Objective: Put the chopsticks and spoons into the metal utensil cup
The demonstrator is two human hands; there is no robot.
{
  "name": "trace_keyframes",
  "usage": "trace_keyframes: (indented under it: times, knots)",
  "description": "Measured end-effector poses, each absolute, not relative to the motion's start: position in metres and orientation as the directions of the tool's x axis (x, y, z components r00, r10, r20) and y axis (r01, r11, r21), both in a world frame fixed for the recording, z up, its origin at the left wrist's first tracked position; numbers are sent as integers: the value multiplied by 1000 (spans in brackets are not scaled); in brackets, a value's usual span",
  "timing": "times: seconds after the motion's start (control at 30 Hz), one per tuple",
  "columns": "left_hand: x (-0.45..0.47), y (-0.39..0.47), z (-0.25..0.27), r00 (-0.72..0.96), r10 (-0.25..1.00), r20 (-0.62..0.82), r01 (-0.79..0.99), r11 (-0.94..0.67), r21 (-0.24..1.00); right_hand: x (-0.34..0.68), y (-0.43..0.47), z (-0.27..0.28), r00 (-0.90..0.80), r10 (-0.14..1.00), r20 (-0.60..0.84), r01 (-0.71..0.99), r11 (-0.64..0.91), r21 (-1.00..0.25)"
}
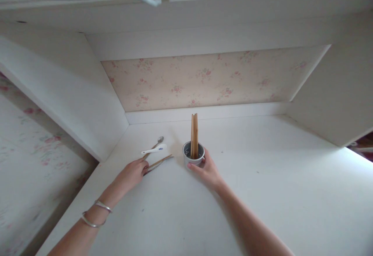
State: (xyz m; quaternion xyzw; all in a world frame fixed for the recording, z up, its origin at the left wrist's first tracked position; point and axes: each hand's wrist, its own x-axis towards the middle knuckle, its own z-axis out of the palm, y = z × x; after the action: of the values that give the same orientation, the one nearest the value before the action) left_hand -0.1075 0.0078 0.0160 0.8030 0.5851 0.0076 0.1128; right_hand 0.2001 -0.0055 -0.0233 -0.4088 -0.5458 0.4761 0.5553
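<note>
Already, chopsticks [194, 135] stand in the metal cup [190, 162] clasped by the right hand [208, 172]; outside, left of it, lie a porcelain spoon [156, 149] and slender utensils [157, 163] the left hand [135, 172] grasps.

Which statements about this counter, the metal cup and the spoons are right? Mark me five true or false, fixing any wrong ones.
1. The right-hand grip is on the metal cup. True.
2. The chopsticks lie flat beside the cup. False: they stand in it, nearly upright.
3. The white spoon lies on the counter, left of the cup. True.
4. The left-hand grip is also on the cup. False: it is at slender utensils left of the cup.
5. The metal spoon's bowl is farther back than the white spoon. True.
</note>
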Motion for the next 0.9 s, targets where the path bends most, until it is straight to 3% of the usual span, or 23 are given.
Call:
trace_keyframes:
  times: [0.17, 0.3, 0.4, 0.47, 0.57, 0.67, 0.77, 0.9]
  knots:
    - [-105, 12, 15, 277, 952, -129, 954, -257, 152, 201, -5, -25, -61, 975, 212, -54, 209, -976]
    - [-99, 10, 28, 251, 967, -42, 949, -238, 206, 202, -6, -24, -58, 974, 217, -27, 216, -976]
    - [-85, 10, 54, 202, 977, 71, 918, -214, 333, 203, -6, -23, -60, 971, 230, -32, 229, -973]
    - [-69, 11, 77, 163, 979, 126, 852, -204, 482, 203, -5, -23, -64, 968, 242, -50, 239, -970]
    - [-38, 12, 108, 129, 980, 154, 646, -201, 736, 202, -5, -24, -66, 964, 258, -75, 253, -964]
    - [-7, 17, 129, 137, 973, 186, 350, -223, 910, 201, -5, -24, -64, 957, 281, -75, 277, -958]
    - [19, 29, 137, 126, 957, 263, 141, -280, 950, 201, -5, -23, -57, 956, 289, -56, 286, -957]
    - [42, 51, 131, 114, 943, 313, 180, -330, 927, 202, -6, -20, -64, 958, 280, -37, 278, -960]
